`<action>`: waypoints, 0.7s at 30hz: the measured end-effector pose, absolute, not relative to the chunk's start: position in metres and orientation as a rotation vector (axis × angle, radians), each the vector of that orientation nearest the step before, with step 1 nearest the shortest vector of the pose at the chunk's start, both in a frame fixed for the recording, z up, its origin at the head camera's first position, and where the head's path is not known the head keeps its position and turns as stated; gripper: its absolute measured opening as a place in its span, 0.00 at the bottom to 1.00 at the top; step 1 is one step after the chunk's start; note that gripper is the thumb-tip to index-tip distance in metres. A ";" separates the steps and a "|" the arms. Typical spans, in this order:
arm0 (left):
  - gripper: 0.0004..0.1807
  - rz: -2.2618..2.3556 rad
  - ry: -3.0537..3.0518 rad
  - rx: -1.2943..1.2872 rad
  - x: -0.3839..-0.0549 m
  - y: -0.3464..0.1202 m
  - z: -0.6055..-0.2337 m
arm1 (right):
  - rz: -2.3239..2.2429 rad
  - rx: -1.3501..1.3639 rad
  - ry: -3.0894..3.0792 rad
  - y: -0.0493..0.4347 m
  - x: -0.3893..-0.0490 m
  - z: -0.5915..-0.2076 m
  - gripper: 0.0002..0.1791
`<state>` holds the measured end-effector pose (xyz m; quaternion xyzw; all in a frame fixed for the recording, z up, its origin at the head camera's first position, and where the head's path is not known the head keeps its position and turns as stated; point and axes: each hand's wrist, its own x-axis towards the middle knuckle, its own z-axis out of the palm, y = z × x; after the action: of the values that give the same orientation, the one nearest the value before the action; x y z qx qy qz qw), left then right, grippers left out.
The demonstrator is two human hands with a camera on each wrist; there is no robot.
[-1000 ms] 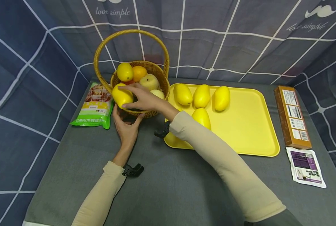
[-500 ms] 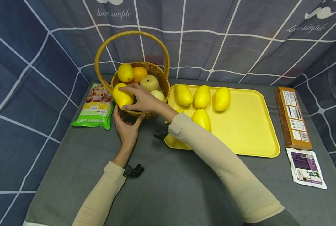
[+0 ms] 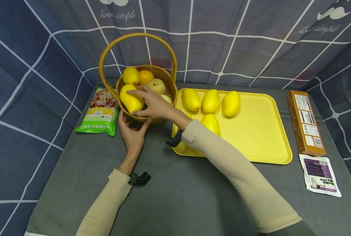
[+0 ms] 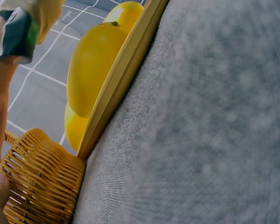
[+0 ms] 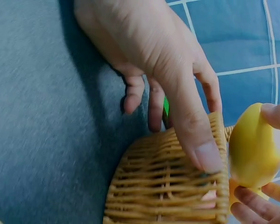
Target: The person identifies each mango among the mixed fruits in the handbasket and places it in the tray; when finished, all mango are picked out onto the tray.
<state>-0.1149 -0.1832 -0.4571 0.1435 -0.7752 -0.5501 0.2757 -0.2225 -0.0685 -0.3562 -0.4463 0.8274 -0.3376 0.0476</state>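
My right hand (image 3: pixel 154 104) holds a yellow mango (image 3: pixel 131 99) at the front left of the wicker basket (image 3: pixel 175 90). In the right wrist view, its thumb and fingers lie on opposite sides of the mango (image 5: pixel 256 147). My left hand (image 3: pixel 132 137) grips the basket's front from outside, its thumb (image 5: pixel 209 156) on the weave near the rim. Inside the basket are a lemon (image 3: pixel 131 76), an orange (image 3: pixel 146 77) and pale round fruits (image 3: pixel 156 86); the right hand partly covers them.
A yellow tray (image 3: pixel 258 127) right of the basket bears several mangoes (image 3: pixel 210 101), some partly behind the right arm. A green food bag (image 3: pixel 98 113) lies left of the basket. At the right are a brown box (image 3: pixel 306 123) and a white-purple pouch (image 3: pixel 320 174).
The mango has shifted slightly right and turned, now sitting further inside the basket's rim. My right hand has moved a little right with it. My left hand keeps its place.
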 end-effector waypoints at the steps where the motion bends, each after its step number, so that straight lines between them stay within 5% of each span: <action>1: 0.54 -1.475 -2.085 0.384 -0.115 -0.183 -0.457 | -1.030 -1.373 2.533 -0.066 -0.222 -0.356 0.40; 21: 0.55 -1.499 -2.047 0.352 -0.112 -0.179 -0.451 | -1.223 -1.425 2.602 0.009 -0.209 -0.351 0.38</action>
<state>-0.1119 -0.1790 -0.4511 0.1315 -0.7659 -0.5607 0.2859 -0.2092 0.0094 -0.3508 -0.4437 0.8105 -0.3808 -0.0337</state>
